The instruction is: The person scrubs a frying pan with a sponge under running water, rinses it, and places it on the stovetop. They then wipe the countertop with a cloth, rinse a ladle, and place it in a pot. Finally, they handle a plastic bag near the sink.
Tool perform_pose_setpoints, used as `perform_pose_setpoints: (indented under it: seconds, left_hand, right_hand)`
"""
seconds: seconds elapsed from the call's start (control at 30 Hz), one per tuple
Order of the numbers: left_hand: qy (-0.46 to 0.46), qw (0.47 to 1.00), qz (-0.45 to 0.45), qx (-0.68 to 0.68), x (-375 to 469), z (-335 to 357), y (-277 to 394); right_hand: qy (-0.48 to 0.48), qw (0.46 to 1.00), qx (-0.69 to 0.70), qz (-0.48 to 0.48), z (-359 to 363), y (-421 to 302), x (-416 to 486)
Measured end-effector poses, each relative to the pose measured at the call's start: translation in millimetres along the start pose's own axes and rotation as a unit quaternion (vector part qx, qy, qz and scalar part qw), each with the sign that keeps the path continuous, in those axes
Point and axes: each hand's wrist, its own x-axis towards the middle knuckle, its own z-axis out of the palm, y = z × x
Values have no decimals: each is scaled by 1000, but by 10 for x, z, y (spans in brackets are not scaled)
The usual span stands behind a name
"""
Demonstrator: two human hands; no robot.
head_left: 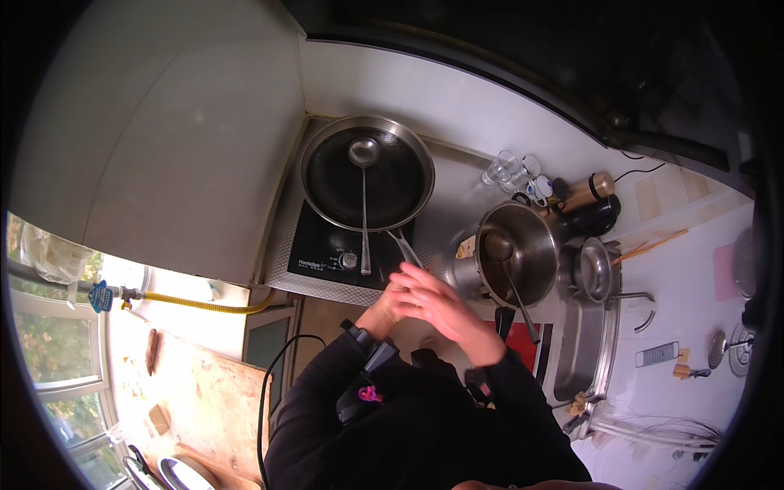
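My left hand (381, 311) and my right hand (442, 305) are pressed together in front of my body, over the counter's front edge. The right one partly covers the left, with its fingers extended; neither is seen to hold a thing. Just beyond them is the handle of a wide steel frying pan (318, 202), which sits on a black induction cooktop (318, 245). A steel ladle (365, 190) lies in the pan, its handle across the rim. To the right, a deep steel pot (530, 245) has a second ladle (517, 294) leaning in it.
Drinking glasses (503, 168) and a bronze-coloured flask (588, 191) stand at the back wall. Farther right are a steel bowl (595, 269) and a sink (576, 355). A wooden board (214, 398) lies at left, near a yellow gas hose (202, 304). A black cable (263, 392) hangs beside my left arm.
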Motion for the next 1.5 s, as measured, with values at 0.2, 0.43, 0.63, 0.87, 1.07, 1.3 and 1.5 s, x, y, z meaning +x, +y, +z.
perform_pose_setpoints:
  seconds: [0.2,0.43,0.63,0.87,1.07,1.3,1.5]
  left_hand:
    - [-64,996,45,-45,126,143,-104]
    - [-102,991,60,-70,548,29,-153]
    - [75,972,198,-99,517,280,-91]
    - [104,975,156,121,-240,680,266]
    - [127,960,144,203,-798,712,291]
    - [84,921,162,343,-1146,960,177]
    - [57,884,136,444,-1407,1284,-82]
  right_hand:
    - [169,954,220,109,117,598,1061]
    - [91,940,319,73,136,399,1425]
    - [244,966,-41,72,23,-142,1071]
    - [318,694,-638,-100,-21,-131,562]
    - [308,637,-679,-196,-23,-30,185]
    - [343,620,-662,-243,29,-195,-228]
    - [394,646,-584,-294,-32,-322,-943]
